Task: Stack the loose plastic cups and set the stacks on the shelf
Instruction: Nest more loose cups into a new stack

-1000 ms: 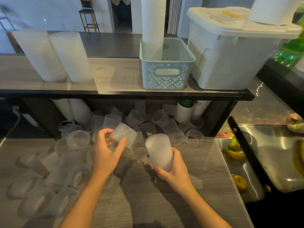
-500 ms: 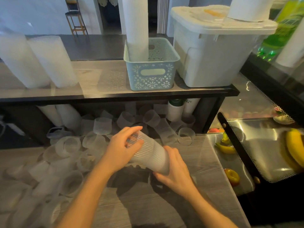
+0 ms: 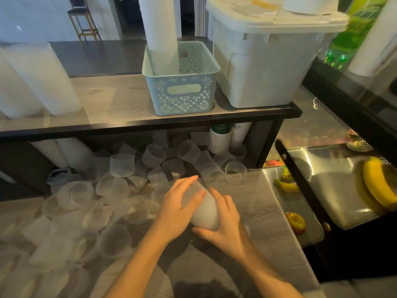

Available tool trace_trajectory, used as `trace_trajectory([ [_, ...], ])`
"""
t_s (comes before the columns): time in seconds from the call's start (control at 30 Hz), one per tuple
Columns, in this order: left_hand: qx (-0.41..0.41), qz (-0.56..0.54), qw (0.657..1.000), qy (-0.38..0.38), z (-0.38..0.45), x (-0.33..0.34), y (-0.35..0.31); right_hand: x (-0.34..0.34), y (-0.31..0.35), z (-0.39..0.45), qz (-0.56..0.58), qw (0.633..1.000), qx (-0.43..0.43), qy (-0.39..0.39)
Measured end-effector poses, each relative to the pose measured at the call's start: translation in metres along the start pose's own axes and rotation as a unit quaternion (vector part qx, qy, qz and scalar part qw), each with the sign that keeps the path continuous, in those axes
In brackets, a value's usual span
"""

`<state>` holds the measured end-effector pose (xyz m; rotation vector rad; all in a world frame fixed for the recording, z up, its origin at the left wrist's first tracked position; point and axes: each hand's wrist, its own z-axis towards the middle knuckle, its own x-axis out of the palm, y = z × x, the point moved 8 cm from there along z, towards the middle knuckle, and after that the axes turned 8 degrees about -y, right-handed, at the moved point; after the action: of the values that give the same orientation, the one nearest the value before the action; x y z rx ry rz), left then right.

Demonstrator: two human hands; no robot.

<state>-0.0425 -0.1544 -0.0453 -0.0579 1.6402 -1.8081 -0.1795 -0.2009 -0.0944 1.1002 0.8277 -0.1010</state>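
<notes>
I see a grey wood-grain counter (image 3: 247,190) under a black-edged shelf (image 3: 120,104). Beyond, a dark floor (image 3: 103,57), a pale wall (image 3: 36,18) and a wooden bar stool (image 3: 82,22).

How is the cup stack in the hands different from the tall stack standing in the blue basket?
The stack in the hands is short and tilted; the stack in the basket is far taller and upright. The left hand and right hand grip the short one above the counter; the tall one stands untouched in the basket on the shelf. Both are ribbed, whitish plastic.
</notes>
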Motion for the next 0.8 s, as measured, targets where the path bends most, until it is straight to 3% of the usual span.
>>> trace_trajectory([
  [0.1, -0.044, -0.044, 0.998, -0.002, 0.004, 0.007, 0.013, 0.001, -0.012, -0.004, 0.015, 0.999, 0.029, -0.009],
  [0.2, -0.122, -0.067, 0.978, -0.154, 0.006, -0.021, 0.043, -0.006, -0.023, -0.002, 0.011, 0.998, 0.051, -0.047],
  [0.27, -0.179, 0.003, 0.956, -0.232, -0.004, -0.039, 0.072, -0.010, -0.030, 0.000, -0.001, 0.996, 0.064, -0.056],
  [0.33, -0.198, 0.179, 0.942, -0.205, -0.011, -0.043, 0.095, -0.012, -0.035, 0.002, -0.014, 0.996, 0.072, -0.055],
  [0.4, -0.153, 0.376, 0.902, -0.144, -0.010, -0.038, 0.109, -0.011, -0.039, 0.003, -0.020, 0.996, 0.077, -0.051],
  [0.47, -0.139, 0.468, 0.867, -0.098, -0.007, -0.036, 0.123, -0.007, -0.041, 0.004, -0.023, 0.996, 0.079, -0.044],
  [0.67, -0.156, 0.552, 0.818, -0.042, 0.015, -0.035, 0.139, 0.003, -0.040, 0.003, -0.012, 0.996, 0.080, -0.023],
  [0.8, -0.166, 0.545, 0.820, -0.048, 0.019, -0.033, 0.138, 0.007, -0.045, 0.000, -0.010, 0.995, 0.093, -0.020],
])
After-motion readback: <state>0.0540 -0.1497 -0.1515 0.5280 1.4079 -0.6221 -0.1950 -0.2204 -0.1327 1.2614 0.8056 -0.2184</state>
